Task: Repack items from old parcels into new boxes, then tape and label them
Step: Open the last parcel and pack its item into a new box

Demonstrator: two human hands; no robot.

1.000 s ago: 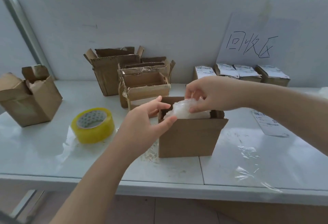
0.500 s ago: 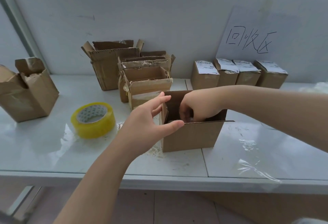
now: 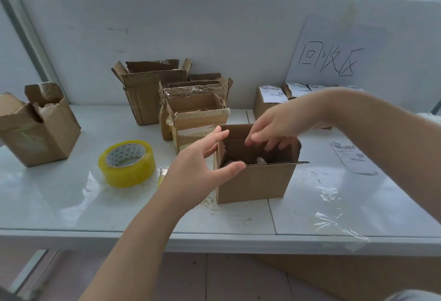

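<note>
Gone from the grip of the right hand [image 3: 284,121]: the bubble-wrapped item [image 3: 259,160], pinched above the opening a second ago, pushed down inside a moment later, now lying low in the new box [image 3: 255,181], with only a pale sliver showing just beneath the fingertips. Lifted back out and empty now, fingers loose and spread, slightly blurred, just above the open top. No change at the left hand [image 3: 200,164]: spread wide across the box's near-left corner, thumb on the front wall's rim, fingers straight against the far-side flap, steadying and not clenching. Meaning for the task, as a judgement: packing of this box done or nearly so, flaps up and unsealed, closing and taping next. Just left of the left hand, a yellow tape roll [image 3: 127,163]; beyond that hand's fingertips, opened old parcels [image 3: 191,109]. Right of the right forearm, a loose shipping label [image 3: 353,157] flat on the table [image 3: 71,205]; behind the right hand, labelled boxes [image 3: 269,100].
</note>
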